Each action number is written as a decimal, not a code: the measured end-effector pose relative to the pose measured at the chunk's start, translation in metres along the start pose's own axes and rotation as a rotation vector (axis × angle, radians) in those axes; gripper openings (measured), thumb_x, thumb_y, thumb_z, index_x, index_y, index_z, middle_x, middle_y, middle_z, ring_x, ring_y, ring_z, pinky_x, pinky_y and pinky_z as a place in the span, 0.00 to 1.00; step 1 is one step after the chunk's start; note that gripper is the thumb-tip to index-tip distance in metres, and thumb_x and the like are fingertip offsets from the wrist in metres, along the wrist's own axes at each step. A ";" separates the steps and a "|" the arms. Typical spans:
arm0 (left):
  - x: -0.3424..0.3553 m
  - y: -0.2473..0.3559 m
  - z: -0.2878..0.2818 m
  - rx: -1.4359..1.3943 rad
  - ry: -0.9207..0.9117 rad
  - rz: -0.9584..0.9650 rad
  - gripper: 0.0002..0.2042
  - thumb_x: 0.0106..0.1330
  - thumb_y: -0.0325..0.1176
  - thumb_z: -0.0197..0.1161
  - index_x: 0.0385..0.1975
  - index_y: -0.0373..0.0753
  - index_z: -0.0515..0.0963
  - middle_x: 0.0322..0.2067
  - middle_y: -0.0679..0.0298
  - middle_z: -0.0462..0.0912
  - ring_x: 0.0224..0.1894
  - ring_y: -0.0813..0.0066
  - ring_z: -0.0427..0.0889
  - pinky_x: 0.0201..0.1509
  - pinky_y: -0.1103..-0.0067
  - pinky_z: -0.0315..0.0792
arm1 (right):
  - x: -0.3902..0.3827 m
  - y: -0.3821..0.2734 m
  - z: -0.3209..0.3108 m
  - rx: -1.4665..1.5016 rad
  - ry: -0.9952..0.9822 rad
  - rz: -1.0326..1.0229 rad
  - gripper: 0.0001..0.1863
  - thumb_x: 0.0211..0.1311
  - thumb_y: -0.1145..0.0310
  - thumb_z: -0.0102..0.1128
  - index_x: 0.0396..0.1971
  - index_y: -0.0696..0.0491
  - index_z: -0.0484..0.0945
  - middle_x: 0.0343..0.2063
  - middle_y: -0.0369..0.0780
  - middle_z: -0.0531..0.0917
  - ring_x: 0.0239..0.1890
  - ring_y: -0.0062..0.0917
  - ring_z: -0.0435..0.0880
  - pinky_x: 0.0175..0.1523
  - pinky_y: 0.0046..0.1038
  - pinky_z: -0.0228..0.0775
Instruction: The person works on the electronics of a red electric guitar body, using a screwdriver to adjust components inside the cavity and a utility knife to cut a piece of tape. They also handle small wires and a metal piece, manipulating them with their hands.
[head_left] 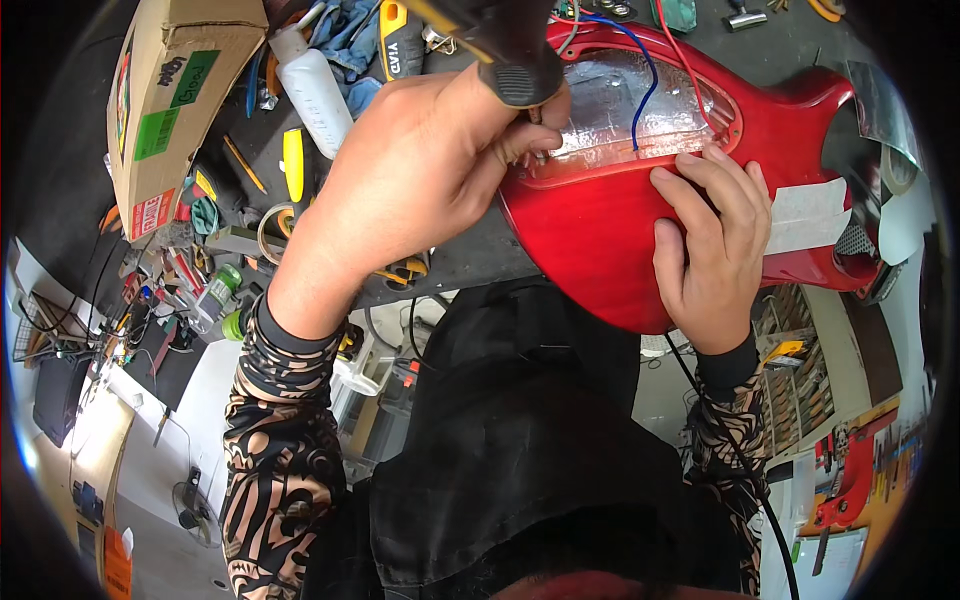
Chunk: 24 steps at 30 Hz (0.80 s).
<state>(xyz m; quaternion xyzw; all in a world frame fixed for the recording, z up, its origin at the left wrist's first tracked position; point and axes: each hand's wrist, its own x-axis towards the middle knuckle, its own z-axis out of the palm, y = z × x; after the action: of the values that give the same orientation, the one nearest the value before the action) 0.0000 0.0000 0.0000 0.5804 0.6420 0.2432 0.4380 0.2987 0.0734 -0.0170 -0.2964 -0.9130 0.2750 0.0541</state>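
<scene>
A red guitar body (590, 240) lies at the upper right, with a foil-lined cavity (610, 110), a blue wire (647, 85) and a red wire. My left hand (420, 170) is closed at the cavity's left edge around the tip of a yellow-and-black tool (510, 60), with a small metal shaft between the fingertips; the exact contact is partly hidden. My right hand (715, 250) rests open on the guitar body, fingertips just below the cavity. A pale paper strip (805, 215) lies on the body to its right.
A dark workbench (480, 250) holds a cardboard box (165, 110), a white bottle (310, 90), a yellow-handled tool (293, 165), blue cloths (355, 40) and scattered tools at the left. A tool rack (800, 370) and red clamp-like tool (855, 470) are at the lower right.
</scene>
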 end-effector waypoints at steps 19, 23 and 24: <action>0.001 0.002 0.005 -0.162 0.018 -0.163 0.03 0.79 0.19 0.64 0.40 0.30 0.78 0.41 0.60 0.89 0.41 0.70 0.92 0.48 0.75 0.84 | 0.005 -0.005 -0.003 0.014 0.023 0.019 0.27 0.61 0.75 0.73 0.62 0.45 0.85 0.64 0.37 0.80 0.72 0.37 0.79 0.82 0.53 0.64; 0.005 0.001 0.003 -0.074 -0.016 -0.119 0.04 0.78 0.19 0.64 0.39 0.31 0.78 0.39 0.60 0.89 0.42 0.68 0.92 0.47 0.74 0.84 | 0.005 -0.005 -0.003 0.008 0.025 0.022 0.27 0.61 0.76 0.73 0.62 0.45 0.85 0.64 0.36 0.80 0.72 0.36 0.79 0.81 0.52 0.65; 0.007 0.004 0.001 -0.064 -0.027 -0.121 0.04 0.78 0.19 0.64 0.39 0.31 0.78 0.39 0.59 0.88 0.41 0.67 0.92 0.47 0.74 0.84 | 0.005 -0.005 -0.003 0.006 0.023 0.025 0.27 0.61 0.76 0.73 0.62 0.45 0.85 0.64 0.36 0.80 0.72 0.36 0.79 0.81 0.52 0.65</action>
<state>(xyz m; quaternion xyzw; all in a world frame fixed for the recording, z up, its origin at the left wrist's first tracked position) 0.0032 0.0072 0.0003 0.5295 0.6618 0.2288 0.4788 0.2931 0.0741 -0.0120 -0.3108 -0.9077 0.2749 0.0622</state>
